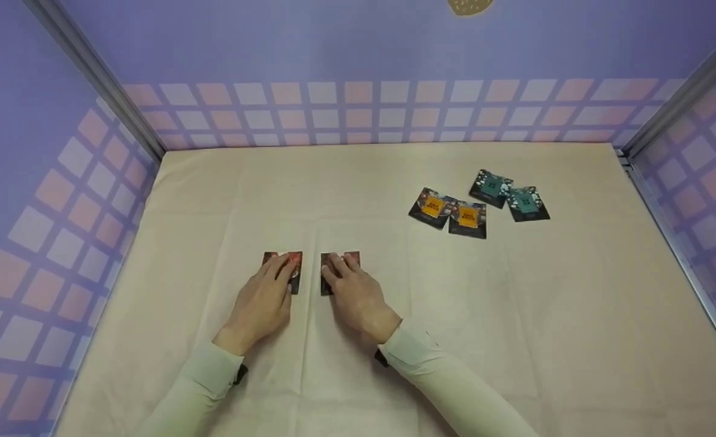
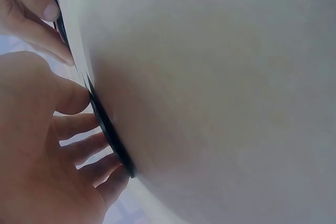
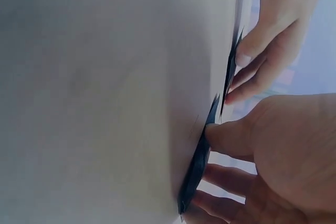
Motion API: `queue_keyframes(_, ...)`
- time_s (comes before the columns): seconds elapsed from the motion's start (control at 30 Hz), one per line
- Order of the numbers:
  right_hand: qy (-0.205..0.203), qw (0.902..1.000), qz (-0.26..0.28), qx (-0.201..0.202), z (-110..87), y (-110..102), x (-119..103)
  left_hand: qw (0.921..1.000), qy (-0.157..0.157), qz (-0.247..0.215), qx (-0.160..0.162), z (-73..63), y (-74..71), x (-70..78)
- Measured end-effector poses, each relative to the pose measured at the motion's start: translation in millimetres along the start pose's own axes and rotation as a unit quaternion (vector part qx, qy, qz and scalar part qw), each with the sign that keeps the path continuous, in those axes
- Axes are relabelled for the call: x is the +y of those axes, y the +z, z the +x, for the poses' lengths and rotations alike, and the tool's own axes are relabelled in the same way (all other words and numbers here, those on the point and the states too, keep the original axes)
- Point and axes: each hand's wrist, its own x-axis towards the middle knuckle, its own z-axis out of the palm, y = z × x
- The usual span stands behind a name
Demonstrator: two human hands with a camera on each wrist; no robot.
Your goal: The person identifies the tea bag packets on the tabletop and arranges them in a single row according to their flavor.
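Two small flat square packets with red upper parts and dark lower parts lie side by side on the cloth, a narrow gap between them. My left hand (image 1: 262, 301) rests its fingers on the left packet (image 1: 295, 285), its thumb at the packet's near right edge. On the right packet (image 1: 326, 287) my right hand (image 1: 361, 298) lays its fingers, covering much of the print. Both wrist views show the packets edge-on as thin dark strips, the left packet (image 2: 111, 132) and the right packet (image 3: 197, 163), with fairly straight fingers touching them.
Farther back to the right lie two orange-labelled packets (image 1: 468, 220) and two green-labelled packets (image 1: 528, 204), touching or nearly touching. A pale creased cloth (image 1: 212, 200) covers the table. Purple walls with a checked print (image 1: 358, 112) enclose its back and sides.
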Motion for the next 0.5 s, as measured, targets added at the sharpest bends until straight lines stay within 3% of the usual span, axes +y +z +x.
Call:
queue_keyframes(0.3, 0.013, 0.9989, -0.045, 0.006, 8.0, 3.5, -20.6, 0.9998, -0.004, 0.008, -0.019, -1.5, -0.7, 2.0)
queue_keyframes(0.5, 0.019, 0.9993, -0.029, 0.009, 16.4, 1.7, -31.7, 0.9999, -0.005, 0.005, -0.012, -0.2, -1.4, 0.1)
